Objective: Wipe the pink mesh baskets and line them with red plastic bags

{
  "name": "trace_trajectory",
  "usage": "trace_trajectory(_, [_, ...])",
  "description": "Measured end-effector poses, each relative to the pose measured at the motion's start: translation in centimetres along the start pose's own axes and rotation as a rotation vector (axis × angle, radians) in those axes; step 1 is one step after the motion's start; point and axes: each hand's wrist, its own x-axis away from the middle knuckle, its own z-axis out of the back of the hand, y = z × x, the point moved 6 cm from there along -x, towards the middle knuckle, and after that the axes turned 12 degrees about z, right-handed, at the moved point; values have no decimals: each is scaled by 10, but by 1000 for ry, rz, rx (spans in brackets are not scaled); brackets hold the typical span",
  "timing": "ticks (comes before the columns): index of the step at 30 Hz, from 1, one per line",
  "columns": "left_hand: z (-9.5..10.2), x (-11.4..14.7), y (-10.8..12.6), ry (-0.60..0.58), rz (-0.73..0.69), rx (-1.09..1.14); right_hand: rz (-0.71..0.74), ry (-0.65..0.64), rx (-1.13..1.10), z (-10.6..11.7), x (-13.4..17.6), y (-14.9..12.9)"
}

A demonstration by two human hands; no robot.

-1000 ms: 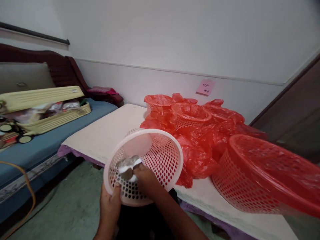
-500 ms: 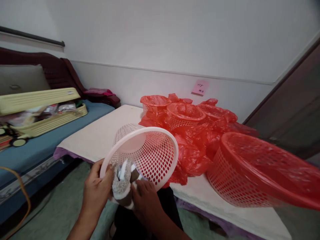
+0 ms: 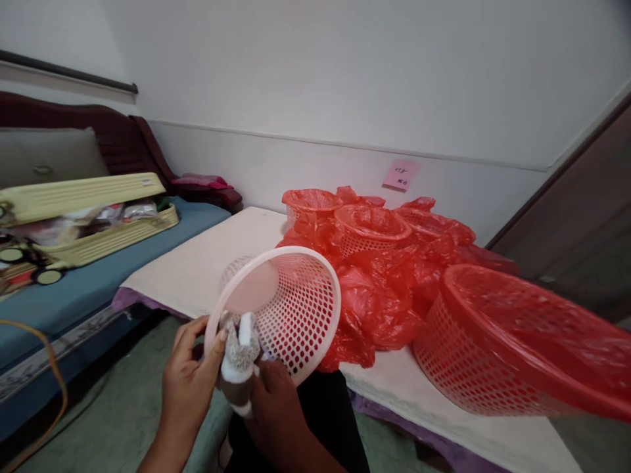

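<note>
A white mesh plastic basket point(image 3: 315, 309) is tipped on its side, its opening facing me. My left hand point(image 3: 190, 368) grips its left rim, with the thumb on the inner side beside a bundled grey, white and brown cloth point(image 3: 239, 368). This fluffy cloth hangs over the basket's lower rim. My right hand point(image 3: 276, 394) is closed at the cloth's right side, on the near edge of the basket; its fingertips are partly hidden.
Several red baskets lined with red plastic bags point(image 3: 379, 309) stand on a cream-covered table point(image 3: 182, 263). A large red basket point(image 3: 478, 355) is at the right. An open yellow suitcase point(image 3: 118, 236) lies on a blue bed point(image 3: 197, 213). A pink note point(image 3: 400, 175) leans at the wall.
The white basket has turned and shifted slightly. The cloth is bunched more narrowly and sits a little more upright, and my right hand has moved left and slightly down along it.
</note>
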Motion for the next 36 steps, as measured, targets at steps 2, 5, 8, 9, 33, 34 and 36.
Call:
trace_trajectory(2, [-4,13,-15,-39,39,3,-68,7,-75,3,-4,4])
trace_trajectory(5, [-22,45,-60,-212,255,59,-154,68,-211,8,-12,9])
trace_trajectory(8, [-46,83,-107,-394,488,210,-277,201,-389,8,-18,15])
trace_trajectory(9, [-51,92,-116,-401,497,209,-322,240,-450,6,-19,17])
trace_trajectory(33, [-42,77,-114,-215,605,375,-282,-392,287,-17,-53,102])
trace_trajectory(34, [-41,75,-113,-215,594,377,-252,-414,264,-18,-49,92])
trace_trajectory(36, [-37,70,-111,-210,578,396,-191,-444,211,-13,-38,68])
